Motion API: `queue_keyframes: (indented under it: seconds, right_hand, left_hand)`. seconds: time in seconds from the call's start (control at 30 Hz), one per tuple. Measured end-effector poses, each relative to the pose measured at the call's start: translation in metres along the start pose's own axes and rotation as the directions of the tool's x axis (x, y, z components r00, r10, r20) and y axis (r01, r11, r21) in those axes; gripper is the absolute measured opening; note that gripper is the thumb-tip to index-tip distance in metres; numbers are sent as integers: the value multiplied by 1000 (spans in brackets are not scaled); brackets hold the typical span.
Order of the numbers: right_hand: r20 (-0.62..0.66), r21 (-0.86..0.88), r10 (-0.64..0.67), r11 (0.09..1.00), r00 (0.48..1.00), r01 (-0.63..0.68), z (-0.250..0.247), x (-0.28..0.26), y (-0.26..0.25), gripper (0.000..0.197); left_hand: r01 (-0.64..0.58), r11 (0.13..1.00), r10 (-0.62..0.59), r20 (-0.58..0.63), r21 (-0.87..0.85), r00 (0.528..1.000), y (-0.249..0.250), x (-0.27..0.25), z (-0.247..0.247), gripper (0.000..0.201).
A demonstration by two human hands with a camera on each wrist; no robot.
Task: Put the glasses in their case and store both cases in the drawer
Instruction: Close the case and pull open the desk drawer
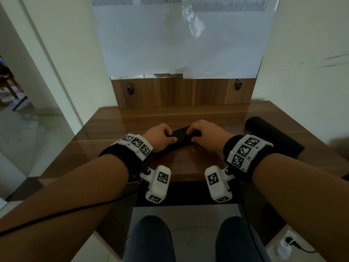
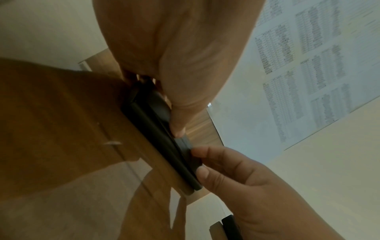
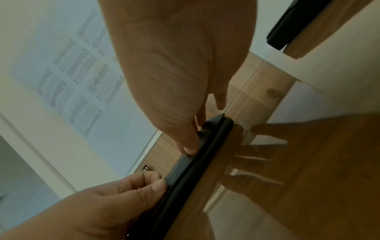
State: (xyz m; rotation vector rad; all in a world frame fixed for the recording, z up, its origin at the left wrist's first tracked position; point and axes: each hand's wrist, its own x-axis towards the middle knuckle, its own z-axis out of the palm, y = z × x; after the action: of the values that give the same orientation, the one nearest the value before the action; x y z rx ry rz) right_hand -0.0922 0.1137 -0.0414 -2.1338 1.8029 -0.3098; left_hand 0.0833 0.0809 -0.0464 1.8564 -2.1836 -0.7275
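Observation:
A black glasses case (image 1: 181,138) lies flat in the middle of the glass-topped wooden table (image 1: 105,129). My left hand (image 1: 169,138) grips its left end, thumb on the near edge and fingers curled over the top. My right hand (image 1: 193,136) grips the right end the same way. In the left wrist view the case (image 2: 162,138) shows lid and base together with only a thin seam, the thumb (image 2: 178,128) pressing on it. The right wrist view shows the same case (image 3: 197,160) and thumb (image 3: 190,147). A second black case (image 1: 272,136) lies at the table's right. No glasses are visible.
A wooden back panel (image 1: 181,93) with two metal knobs stands behind the table under papers taped to a mirror. A dark recess (image 1: 188,193) sits under the table's front edge, above my knees. A power strip (image 1: 287,244) lies on the floor at right.

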Motion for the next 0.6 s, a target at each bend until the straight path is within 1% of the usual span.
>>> queue_keyframes:
  seconds: [0.13, 0.2, 0.27, 0.33, 0.4, 0.43, 0.47, 0.53, 0.6]
  right_hand:
    - [-8, 27, 0, 1000, 1000, 0, 4, -11, 1, 38]
    - [-40, 95, 6, 995, 999, -3, 6, -17, 2, 36]
    - [-107, 227, 39, 974, 994, -14, 7, -22, 4, 34]
    - [-166, 428, 110, 903, 980, -29, 10, -29, 4, 30]
    - [-214, 628, 199, 778, 956, -22, 14, -36, 3, 23]
    - [-226, 719, 253, 695, 940, -14, 16, -39, 3, 19]
    - [-218, 808, 311, 589, 925, -8, 18, -42, 2, 16]
    - [-150, 938, 394, 347, 907, 5, 22, -48, 1, 15]
    - [-72, 993, 429, 111, 901, 26, 26, -57, 0, 15]
  left_hand:
    - [3, 999, -5, -67, -36, 998, 2, -6, 6, 36]
    - [12, 998, -18, -102, -66, 995, 2, -9, 8, 33]
    - [14, 993, -33, -157, -120, 987, 4, -12, 9, 25]
    - [8, 984, -46, -209, -177, 977, 7, -19, 10, 13]
    - [8, 974, -63, -237, -225, 969, 11, -25, 12, 2]
    - [3, 969, -66, -247, -249, 967, 12, -26, 14, 4]
    - [-6, 963, -64, -251, -268, 966, 13, -28, 17, 3]
    - [-45, 955, -37, -269, -295, 962, 16, -32, 23, 3]
    - [-90, 943, -8, -294, -321, 956, 20, -41, 29, 6]
